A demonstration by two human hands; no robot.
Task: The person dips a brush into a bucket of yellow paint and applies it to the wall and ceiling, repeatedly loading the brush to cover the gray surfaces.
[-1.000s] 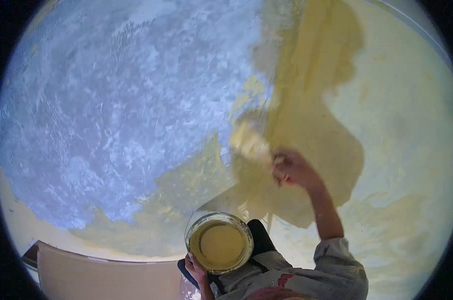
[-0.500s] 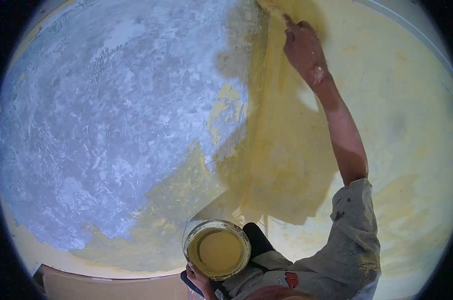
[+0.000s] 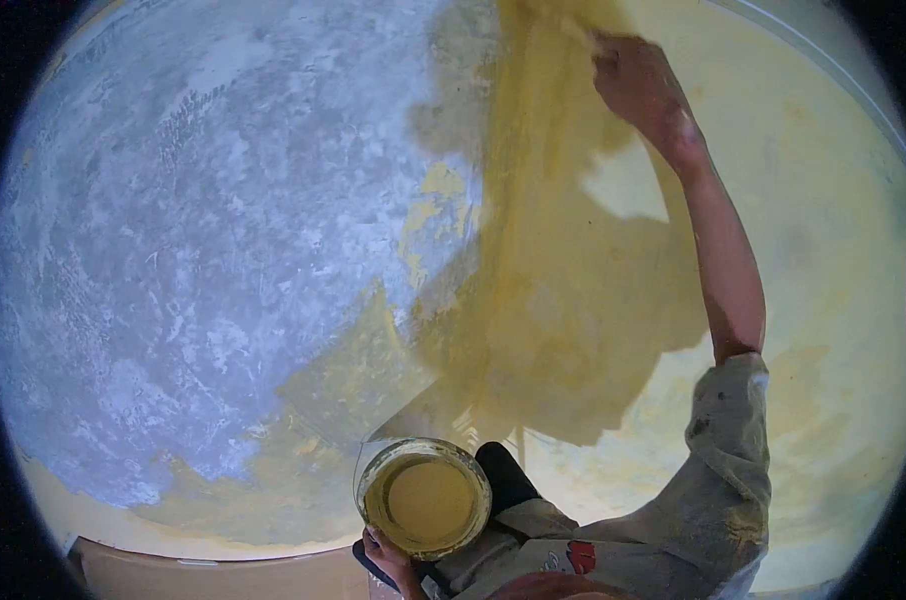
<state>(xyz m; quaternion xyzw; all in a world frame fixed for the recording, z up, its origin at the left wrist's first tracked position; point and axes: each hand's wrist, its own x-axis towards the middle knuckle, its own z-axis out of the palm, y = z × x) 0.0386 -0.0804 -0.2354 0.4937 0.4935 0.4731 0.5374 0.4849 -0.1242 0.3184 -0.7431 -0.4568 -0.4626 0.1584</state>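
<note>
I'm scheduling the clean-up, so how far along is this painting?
The wall's yellow right side looks mostly coated, if unevenly. The right hand holds a blurred pale tool, likely a brush, near the colour boundary; the left hand holds a round bucket of yellow paint. The large patchy grey-blue area looks left to do.

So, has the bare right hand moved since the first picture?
Yes, up: the right hand was below the ragged yellow patch on the blue-grey surface, now above.

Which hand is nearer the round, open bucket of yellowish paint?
Left. The left hand grips the bucket's lower-left rim; the right hand is well away, up and to the right.
</note>
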